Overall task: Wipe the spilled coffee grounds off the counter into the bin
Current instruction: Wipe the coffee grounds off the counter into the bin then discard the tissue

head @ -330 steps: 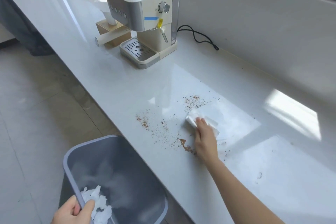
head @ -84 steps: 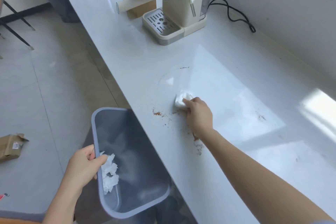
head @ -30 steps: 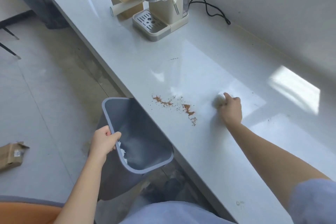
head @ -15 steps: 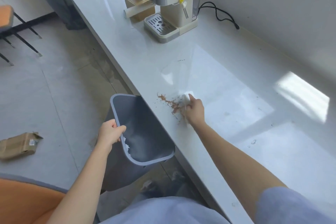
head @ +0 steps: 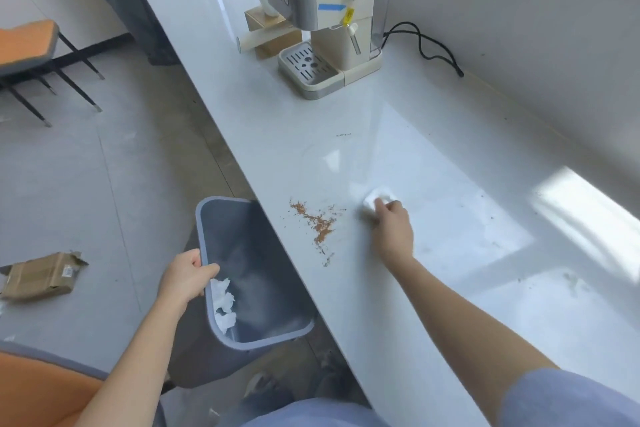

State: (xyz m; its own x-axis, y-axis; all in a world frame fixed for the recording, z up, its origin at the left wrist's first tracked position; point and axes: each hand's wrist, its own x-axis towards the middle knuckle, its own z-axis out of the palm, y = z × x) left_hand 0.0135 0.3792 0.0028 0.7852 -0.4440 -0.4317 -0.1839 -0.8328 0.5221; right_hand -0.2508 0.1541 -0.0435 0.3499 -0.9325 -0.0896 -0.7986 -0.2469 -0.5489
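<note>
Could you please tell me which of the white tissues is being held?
The tissue on the counter, gripped by the right hand; the other crumpled tissues lie loose inside the grey bin.

Grey tiled floor [head: 69, 166], white wall [head: 519, 10], orange chair [head: 27, 42] at left, cardboard box [head: 41, 274] on floor

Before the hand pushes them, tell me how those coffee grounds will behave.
The grounds lie as loose specks, so they will probably scatter rather than move as one heap. The counter looks glossy, so they should slide easily. Fine specks trail off the main streak; some will likely slip past the small wadded tissue and need another pass.
</note>
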